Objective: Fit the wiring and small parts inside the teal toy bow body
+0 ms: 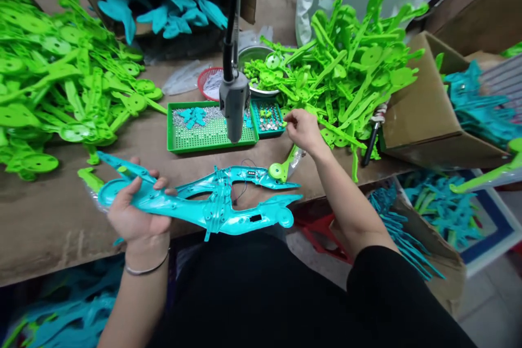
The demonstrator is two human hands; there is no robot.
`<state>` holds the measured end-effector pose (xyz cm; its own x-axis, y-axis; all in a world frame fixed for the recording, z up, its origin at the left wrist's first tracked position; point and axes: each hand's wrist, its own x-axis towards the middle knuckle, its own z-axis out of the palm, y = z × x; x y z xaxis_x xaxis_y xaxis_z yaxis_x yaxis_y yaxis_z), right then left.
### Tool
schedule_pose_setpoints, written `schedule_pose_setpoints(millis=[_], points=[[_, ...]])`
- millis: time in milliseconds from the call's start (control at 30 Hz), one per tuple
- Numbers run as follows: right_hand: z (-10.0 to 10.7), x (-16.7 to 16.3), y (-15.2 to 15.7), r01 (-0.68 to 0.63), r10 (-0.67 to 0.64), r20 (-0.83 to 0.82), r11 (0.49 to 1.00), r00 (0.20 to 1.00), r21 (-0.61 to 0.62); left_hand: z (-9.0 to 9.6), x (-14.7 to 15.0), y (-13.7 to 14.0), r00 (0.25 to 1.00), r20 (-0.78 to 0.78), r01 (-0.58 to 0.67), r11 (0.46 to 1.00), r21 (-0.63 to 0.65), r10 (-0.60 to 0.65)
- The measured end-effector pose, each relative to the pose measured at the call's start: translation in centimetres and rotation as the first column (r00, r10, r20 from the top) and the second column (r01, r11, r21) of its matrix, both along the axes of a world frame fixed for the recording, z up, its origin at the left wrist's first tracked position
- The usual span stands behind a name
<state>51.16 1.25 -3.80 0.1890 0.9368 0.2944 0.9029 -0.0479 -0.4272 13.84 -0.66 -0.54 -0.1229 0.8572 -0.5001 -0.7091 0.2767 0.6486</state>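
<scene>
My left hand [138, 201] is wrapped around one end of a long turquoise plastic toy shell [179, 209]. A matching turquoise shell half [196, 182] lies beside it, with thin wires and a small dark part inside. On that half's right end sits a lime-green disc-ended piece [279, 172]. My right hand [304, 129] is at the right edge of a small teal tray [267, 133] of small metal parts and green bits. Its fingers are pinched together; what is between them, if anything, is too small to make out.
A grey electric screwdriver [234, 106] hangs over a green tray [191, 147] of screws and turquoise bits. Lime-green parts pile up at left [73, 81] and right [350, 70]. A cardboard box [424, 119] stands right, near a black-handled tool [370, 144].
</scene>
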Motion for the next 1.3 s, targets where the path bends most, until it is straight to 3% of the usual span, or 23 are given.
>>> schedule_pose_setpoints(millis=[133, 267, 367, 500, 667, 833, 1000, 1100, 1300], points=[[-0.6, -0.2, 1.0, 0.077, -0.073, 0.084, 0.996, 0.994, -0.039, -0.3, -0.7, -0.1, 0.996, -0.034, -0.085, 0.995, 0.052, 0.087], [-1.7, -0.6, 1.4, 0.058, -0.034, 0.150, 0.985, 0.988, -0.161, -0.5, -0.8, -0.4, 0.993, -0.049, -0.103, 0.995, 0.014, 0.104], [-1.6, -0.7, 0.7, 0.054, -0.035, 0.167, 0.992, 0.985, -0.114, -0.4, -0.8, -0.5, 0.994, -0.045, -0.102, 0.995, 0.017, 0.103], [0.6, -1.6, -3.0, -0.018, 0.019, 0.045, 1.000, 0.999, -0.022, -0.2, -0.8, -0.4, 0.993, -0.044, -0.104, 0.993, 0.050, 0.106], [3.1, -5.2, -10.2, -0.183, 0.157, -0.270, 0.981, 0.950, -0.072, -0.1, -1.1, -0.3, 0.999, -0.005, -0.051, 0.996, 0.071, 0.051], [1.2, -7.5, -14.8, -0.248, 0.189, -0.500, 0.967, 0.845, -0.053, 0.0, -1.2, -0.2, 1.000, 0.012, -0.014, 0.994, 0.108, 0.013], [-0.8, -8.7, -16.7, -0.117, 0.060, -0.602, 0.991, 0.796, -0.057, 0.7, -0.9, -0.1, 1.000, 0.013, -0.026, 0.996, 0.080, 0.025], [-1.3, -9.4, -17.2, -0.078, 0.046, -0.673, 0.997, 0.738, -0.018, 0.8, -0.8, -0.1, 1.000, -0.004, -0.021, 0.998, 0.060, 0.022], [-2.3, -9.9, -17.4, -0.077, 0.068, -0.581, 0.997, 0.811, 0.008, 0.5, -0.9, -0.2, 0.999, -0.033, 0.004, 0.994, 0.111, 0.000]])
